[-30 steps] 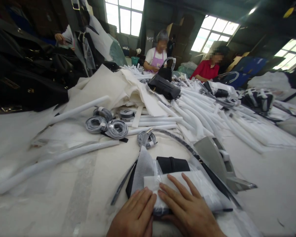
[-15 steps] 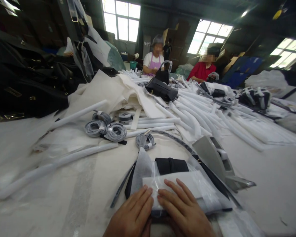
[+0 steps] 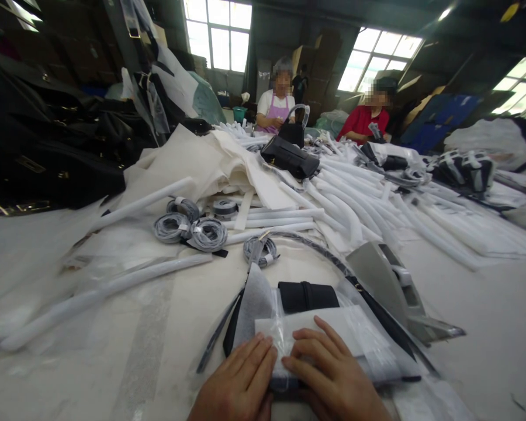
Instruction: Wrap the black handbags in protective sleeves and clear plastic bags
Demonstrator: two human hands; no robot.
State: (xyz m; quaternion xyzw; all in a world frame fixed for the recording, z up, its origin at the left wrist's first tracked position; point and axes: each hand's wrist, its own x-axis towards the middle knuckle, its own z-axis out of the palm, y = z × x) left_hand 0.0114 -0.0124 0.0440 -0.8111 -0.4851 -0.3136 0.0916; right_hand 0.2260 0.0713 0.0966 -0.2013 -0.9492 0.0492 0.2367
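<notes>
A black handbag [image 3: 309, 296] lies in front of me, its front partly covered by white wrapping sheet [image 3: 324, 321] and clear tape or film. The bag's handle [image 3: 307, 242], wrapped in clear plastic, arches up behind it. Flat on the left part of the white sheet rests my left hand [image 3: 241, 374], fingers stretched and close together. My right hand [image 3: 328, 368] lies on the sheet beside it, fingers spread and slightly bent. Both thumbs are mostly hidden below the hands. A grey tape dispenser [image 3: 386, 292] stands just right of the bag.
Wrapped strap coils [image 3: 208, 234] and white foam tubes [image 3: 272, 214] lie beyond the bag. Another black handbag [image 3: 289, 156] sits farther back. Black bags [image 3: 48, 146] are piled at left. Two people work across the table, one in a purple apron [image 3: 278, 111], one in a red top [image 3: 363, 123].
My right fingers have bent and shifted a little on the white sheet. The left hand stays nearly in place. The view has turned slightly.
</notes>
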